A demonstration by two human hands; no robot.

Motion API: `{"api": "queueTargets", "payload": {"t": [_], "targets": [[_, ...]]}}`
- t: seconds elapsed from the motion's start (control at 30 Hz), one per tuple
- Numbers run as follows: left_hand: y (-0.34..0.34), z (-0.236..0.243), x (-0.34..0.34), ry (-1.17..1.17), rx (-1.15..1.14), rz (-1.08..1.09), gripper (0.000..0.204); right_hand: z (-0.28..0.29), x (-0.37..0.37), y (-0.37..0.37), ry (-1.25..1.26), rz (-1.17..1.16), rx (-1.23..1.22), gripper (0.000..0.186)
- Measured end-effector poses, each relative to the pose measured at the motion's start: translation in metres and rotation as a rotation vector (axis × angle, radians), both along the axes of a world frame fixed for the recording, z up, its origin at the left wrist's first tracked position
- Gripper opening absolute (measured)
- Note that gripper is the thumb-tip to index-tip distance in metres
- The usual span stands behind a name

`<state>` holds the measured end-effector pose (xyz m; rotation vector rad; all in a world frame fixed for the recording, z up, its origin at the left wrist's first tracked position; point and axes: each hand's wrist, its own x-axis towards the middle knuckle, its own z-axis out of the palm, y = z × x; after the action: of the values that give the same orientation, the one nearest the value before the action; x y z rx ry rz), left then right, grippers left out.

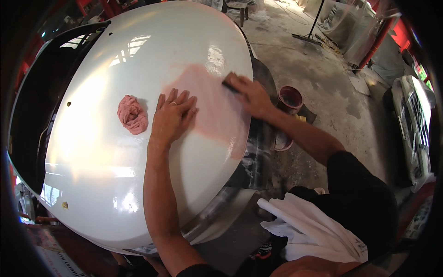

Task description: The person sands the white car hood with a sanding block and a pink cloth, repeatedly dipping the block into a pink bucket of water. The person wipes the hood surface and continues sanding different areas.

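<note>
A white car hood (115, 152) spreads before me, with a smeared pink patch (207, 111) near its right edge. My left hand (171, 117) rests flat on the hood at the left border of that patch, fingers stretched and holding nothing. In my right hand (251, 94) is a dark sanding block (230, 86), gripped at the upper right of the patch; the fingers partly cover it and are slightly blurred. Left of my left hand lies a crumpled pink cloth (132, 114) on the hood.
A dark red bucket (290, 98) stands on the concrete floor (323, 115) beside the hood's right edge. A white cloth (309, 226) hangs by my body. Plastic-covered items (350, 32) and a wrapped car part (413, 124) are at the right.
</note>
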<state>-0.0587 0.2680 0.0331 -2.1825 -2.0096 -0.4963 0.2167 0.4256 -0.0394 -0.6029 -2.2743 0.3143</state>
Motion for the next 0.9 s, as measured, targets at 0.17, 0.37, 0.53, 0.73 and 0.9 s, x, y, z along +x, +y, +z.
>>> {"api": "queueTargets", "payload": {"t": [0.17,0.37,0.53,0.73,0.9], "targets": [[0.011,-0.008,-0.001,0.038,0.228,0.24,0.031,0.001,0.001,-0.042,-0.084,0.083,0.18,0.066],[0.022,-0.024,-0.021,-0.146,0.361,0.337,0.032,0.078,-0.105,0.044,-0.132,0.21,-0.207,0.051],[0.011,0.014,-0.024,-0.853,0.435,0.401,0.042,0.029,-0.016,-0.093,-0.137,0.415,0.275,0.065],[0.02,0.029,-0.035,-1.605,0.582,0.099,0.095,0.104,-0.168,0.016,-0.157,0.381,-0.004,0.043],[-0.017,0.037,-0.053,-1.689,0.528,0.004,0.114,0.046,-0.067,-0.093,-0.205,0.524,0.208,0.063]]}}
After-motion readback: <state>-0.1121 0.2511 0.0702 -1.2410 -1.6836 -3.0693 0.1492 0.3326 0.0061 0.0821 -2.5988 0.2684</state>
